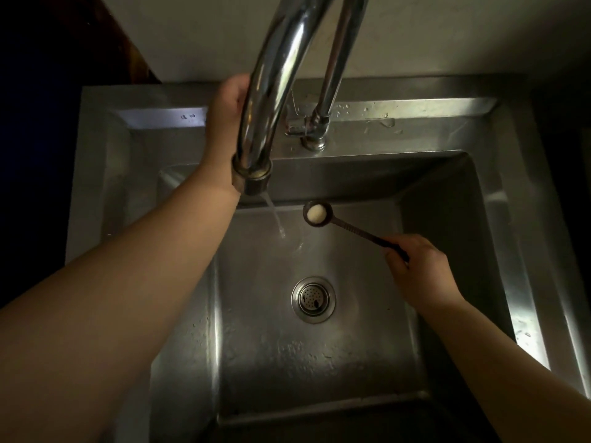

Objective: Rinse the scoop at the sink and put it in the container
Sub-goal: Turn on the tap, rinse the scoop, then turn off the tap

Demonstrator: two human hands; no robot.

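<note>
Water's running mid-frame; right hand (419, 270) grasps the scoop (339, 223), still unrinsed beside the stream (277, 219); left hand (228, 107) clasps the faucet (265, 100).

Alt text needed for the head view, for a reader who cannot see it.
Over a steel sink, the right hand holds a dark scoop with pale residue in its bowl just right of a thin water stream. The left hand reaches behind the chrome faucet spout. A drain strainer sits below.
</note>
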